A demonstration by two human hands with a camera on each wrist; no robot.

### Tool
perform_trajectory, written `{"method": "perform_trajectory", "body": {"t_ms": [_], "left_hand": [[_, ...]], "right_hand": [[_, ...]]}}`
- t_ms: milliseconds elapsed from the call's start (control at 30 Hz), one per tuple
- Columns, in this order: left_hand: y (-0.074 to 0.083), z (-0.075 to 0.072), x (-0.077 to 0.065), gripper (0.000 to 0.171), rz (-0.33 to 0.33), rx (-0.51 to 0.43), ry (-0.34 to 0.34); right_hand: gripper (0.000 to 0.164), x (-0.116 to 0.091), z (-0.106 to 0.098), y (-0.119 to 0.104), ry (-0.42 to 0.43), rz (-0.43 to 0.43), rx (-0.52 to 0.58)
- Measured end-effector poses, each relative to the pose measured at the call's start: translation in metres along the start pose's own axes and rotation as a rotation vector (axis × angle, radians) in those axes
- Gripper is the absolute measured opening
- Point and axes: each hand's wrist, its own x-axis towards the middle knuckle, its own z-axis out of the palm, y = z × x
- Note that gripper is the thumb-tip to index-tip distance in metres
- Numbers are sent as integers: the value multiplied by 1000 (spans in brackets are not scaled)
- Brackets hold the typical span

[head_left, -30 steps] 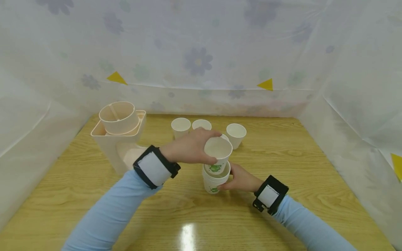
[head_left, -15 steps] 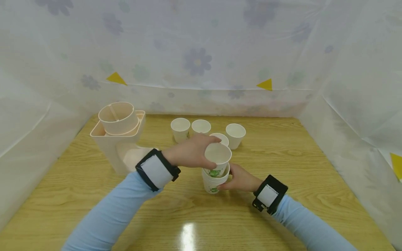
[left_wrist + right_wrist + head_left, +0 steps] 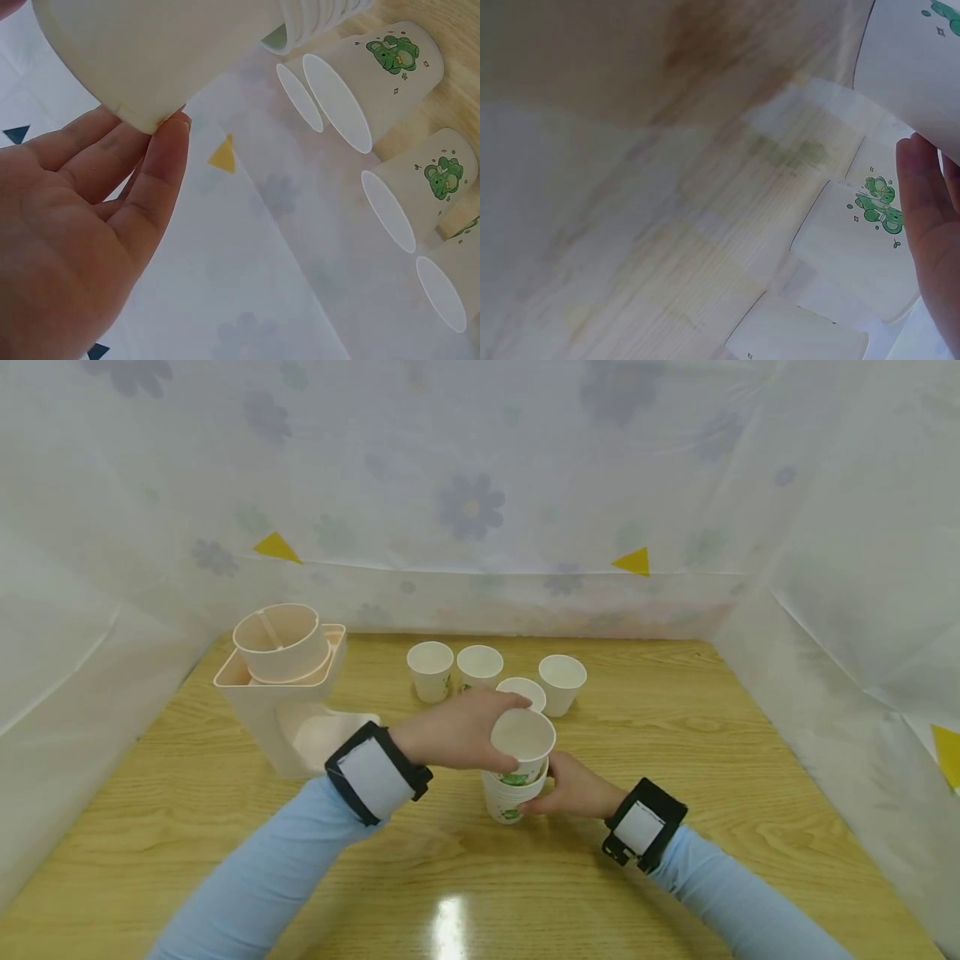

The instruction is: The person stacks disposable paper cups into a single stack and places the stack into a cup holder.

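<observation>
A white paper cup (image 3: 523, 742) with a green cartoon print is pinched near its rim by my left hand (image 3: 457, 731). Its lower part sits inside the top of a stack of paper cups (image 3: 504, 802) on the table. My right hand (image 3: 577, 789) grips that stack from the right side, thumb toward me. In the left wrist view, my left fingers (image 3: 161, 161) meet the rim of the held cup (image 3: 142, 52), and the rims of the nested cups (image 3: 319, 22) show beyond it. Part of the stack is hidden behind the held cup.
Several single paper cups stand upright behind the stack, among them a left one (image 3: 431, 670) and a right one (image 3: 562, 683). A cream plastic holder (image 3: 285, 718) with a round tube on top stands at the left. White curtains (image 3: 480, 460) enclose the wooden table (image 3: 675, 710).
My left hand has lowered its cup further into the stack, so less of its green print shows. My right hand has stayed on the stack.
</observation>
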Motion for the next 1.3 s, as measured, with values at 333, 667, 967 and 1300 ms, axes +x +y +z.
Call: {"method": "perform_trajectory", "body": {"t_ms": [333,667,967,1300], "left_hand": [[1,8,0,63,-28,-10,-7],[-1,14,1,65,-9,22,-16],[-3,16,1,64,-9,24,-23],[-6,21,2,66,-6,39,-22]], "right_hand": [[64,-1,0,1,6,1,16],[67,-1,1,4,17,-9,0],[68,-1,0,2,13,10,-6],[67,-1,1,2,17,11,-13]]}}
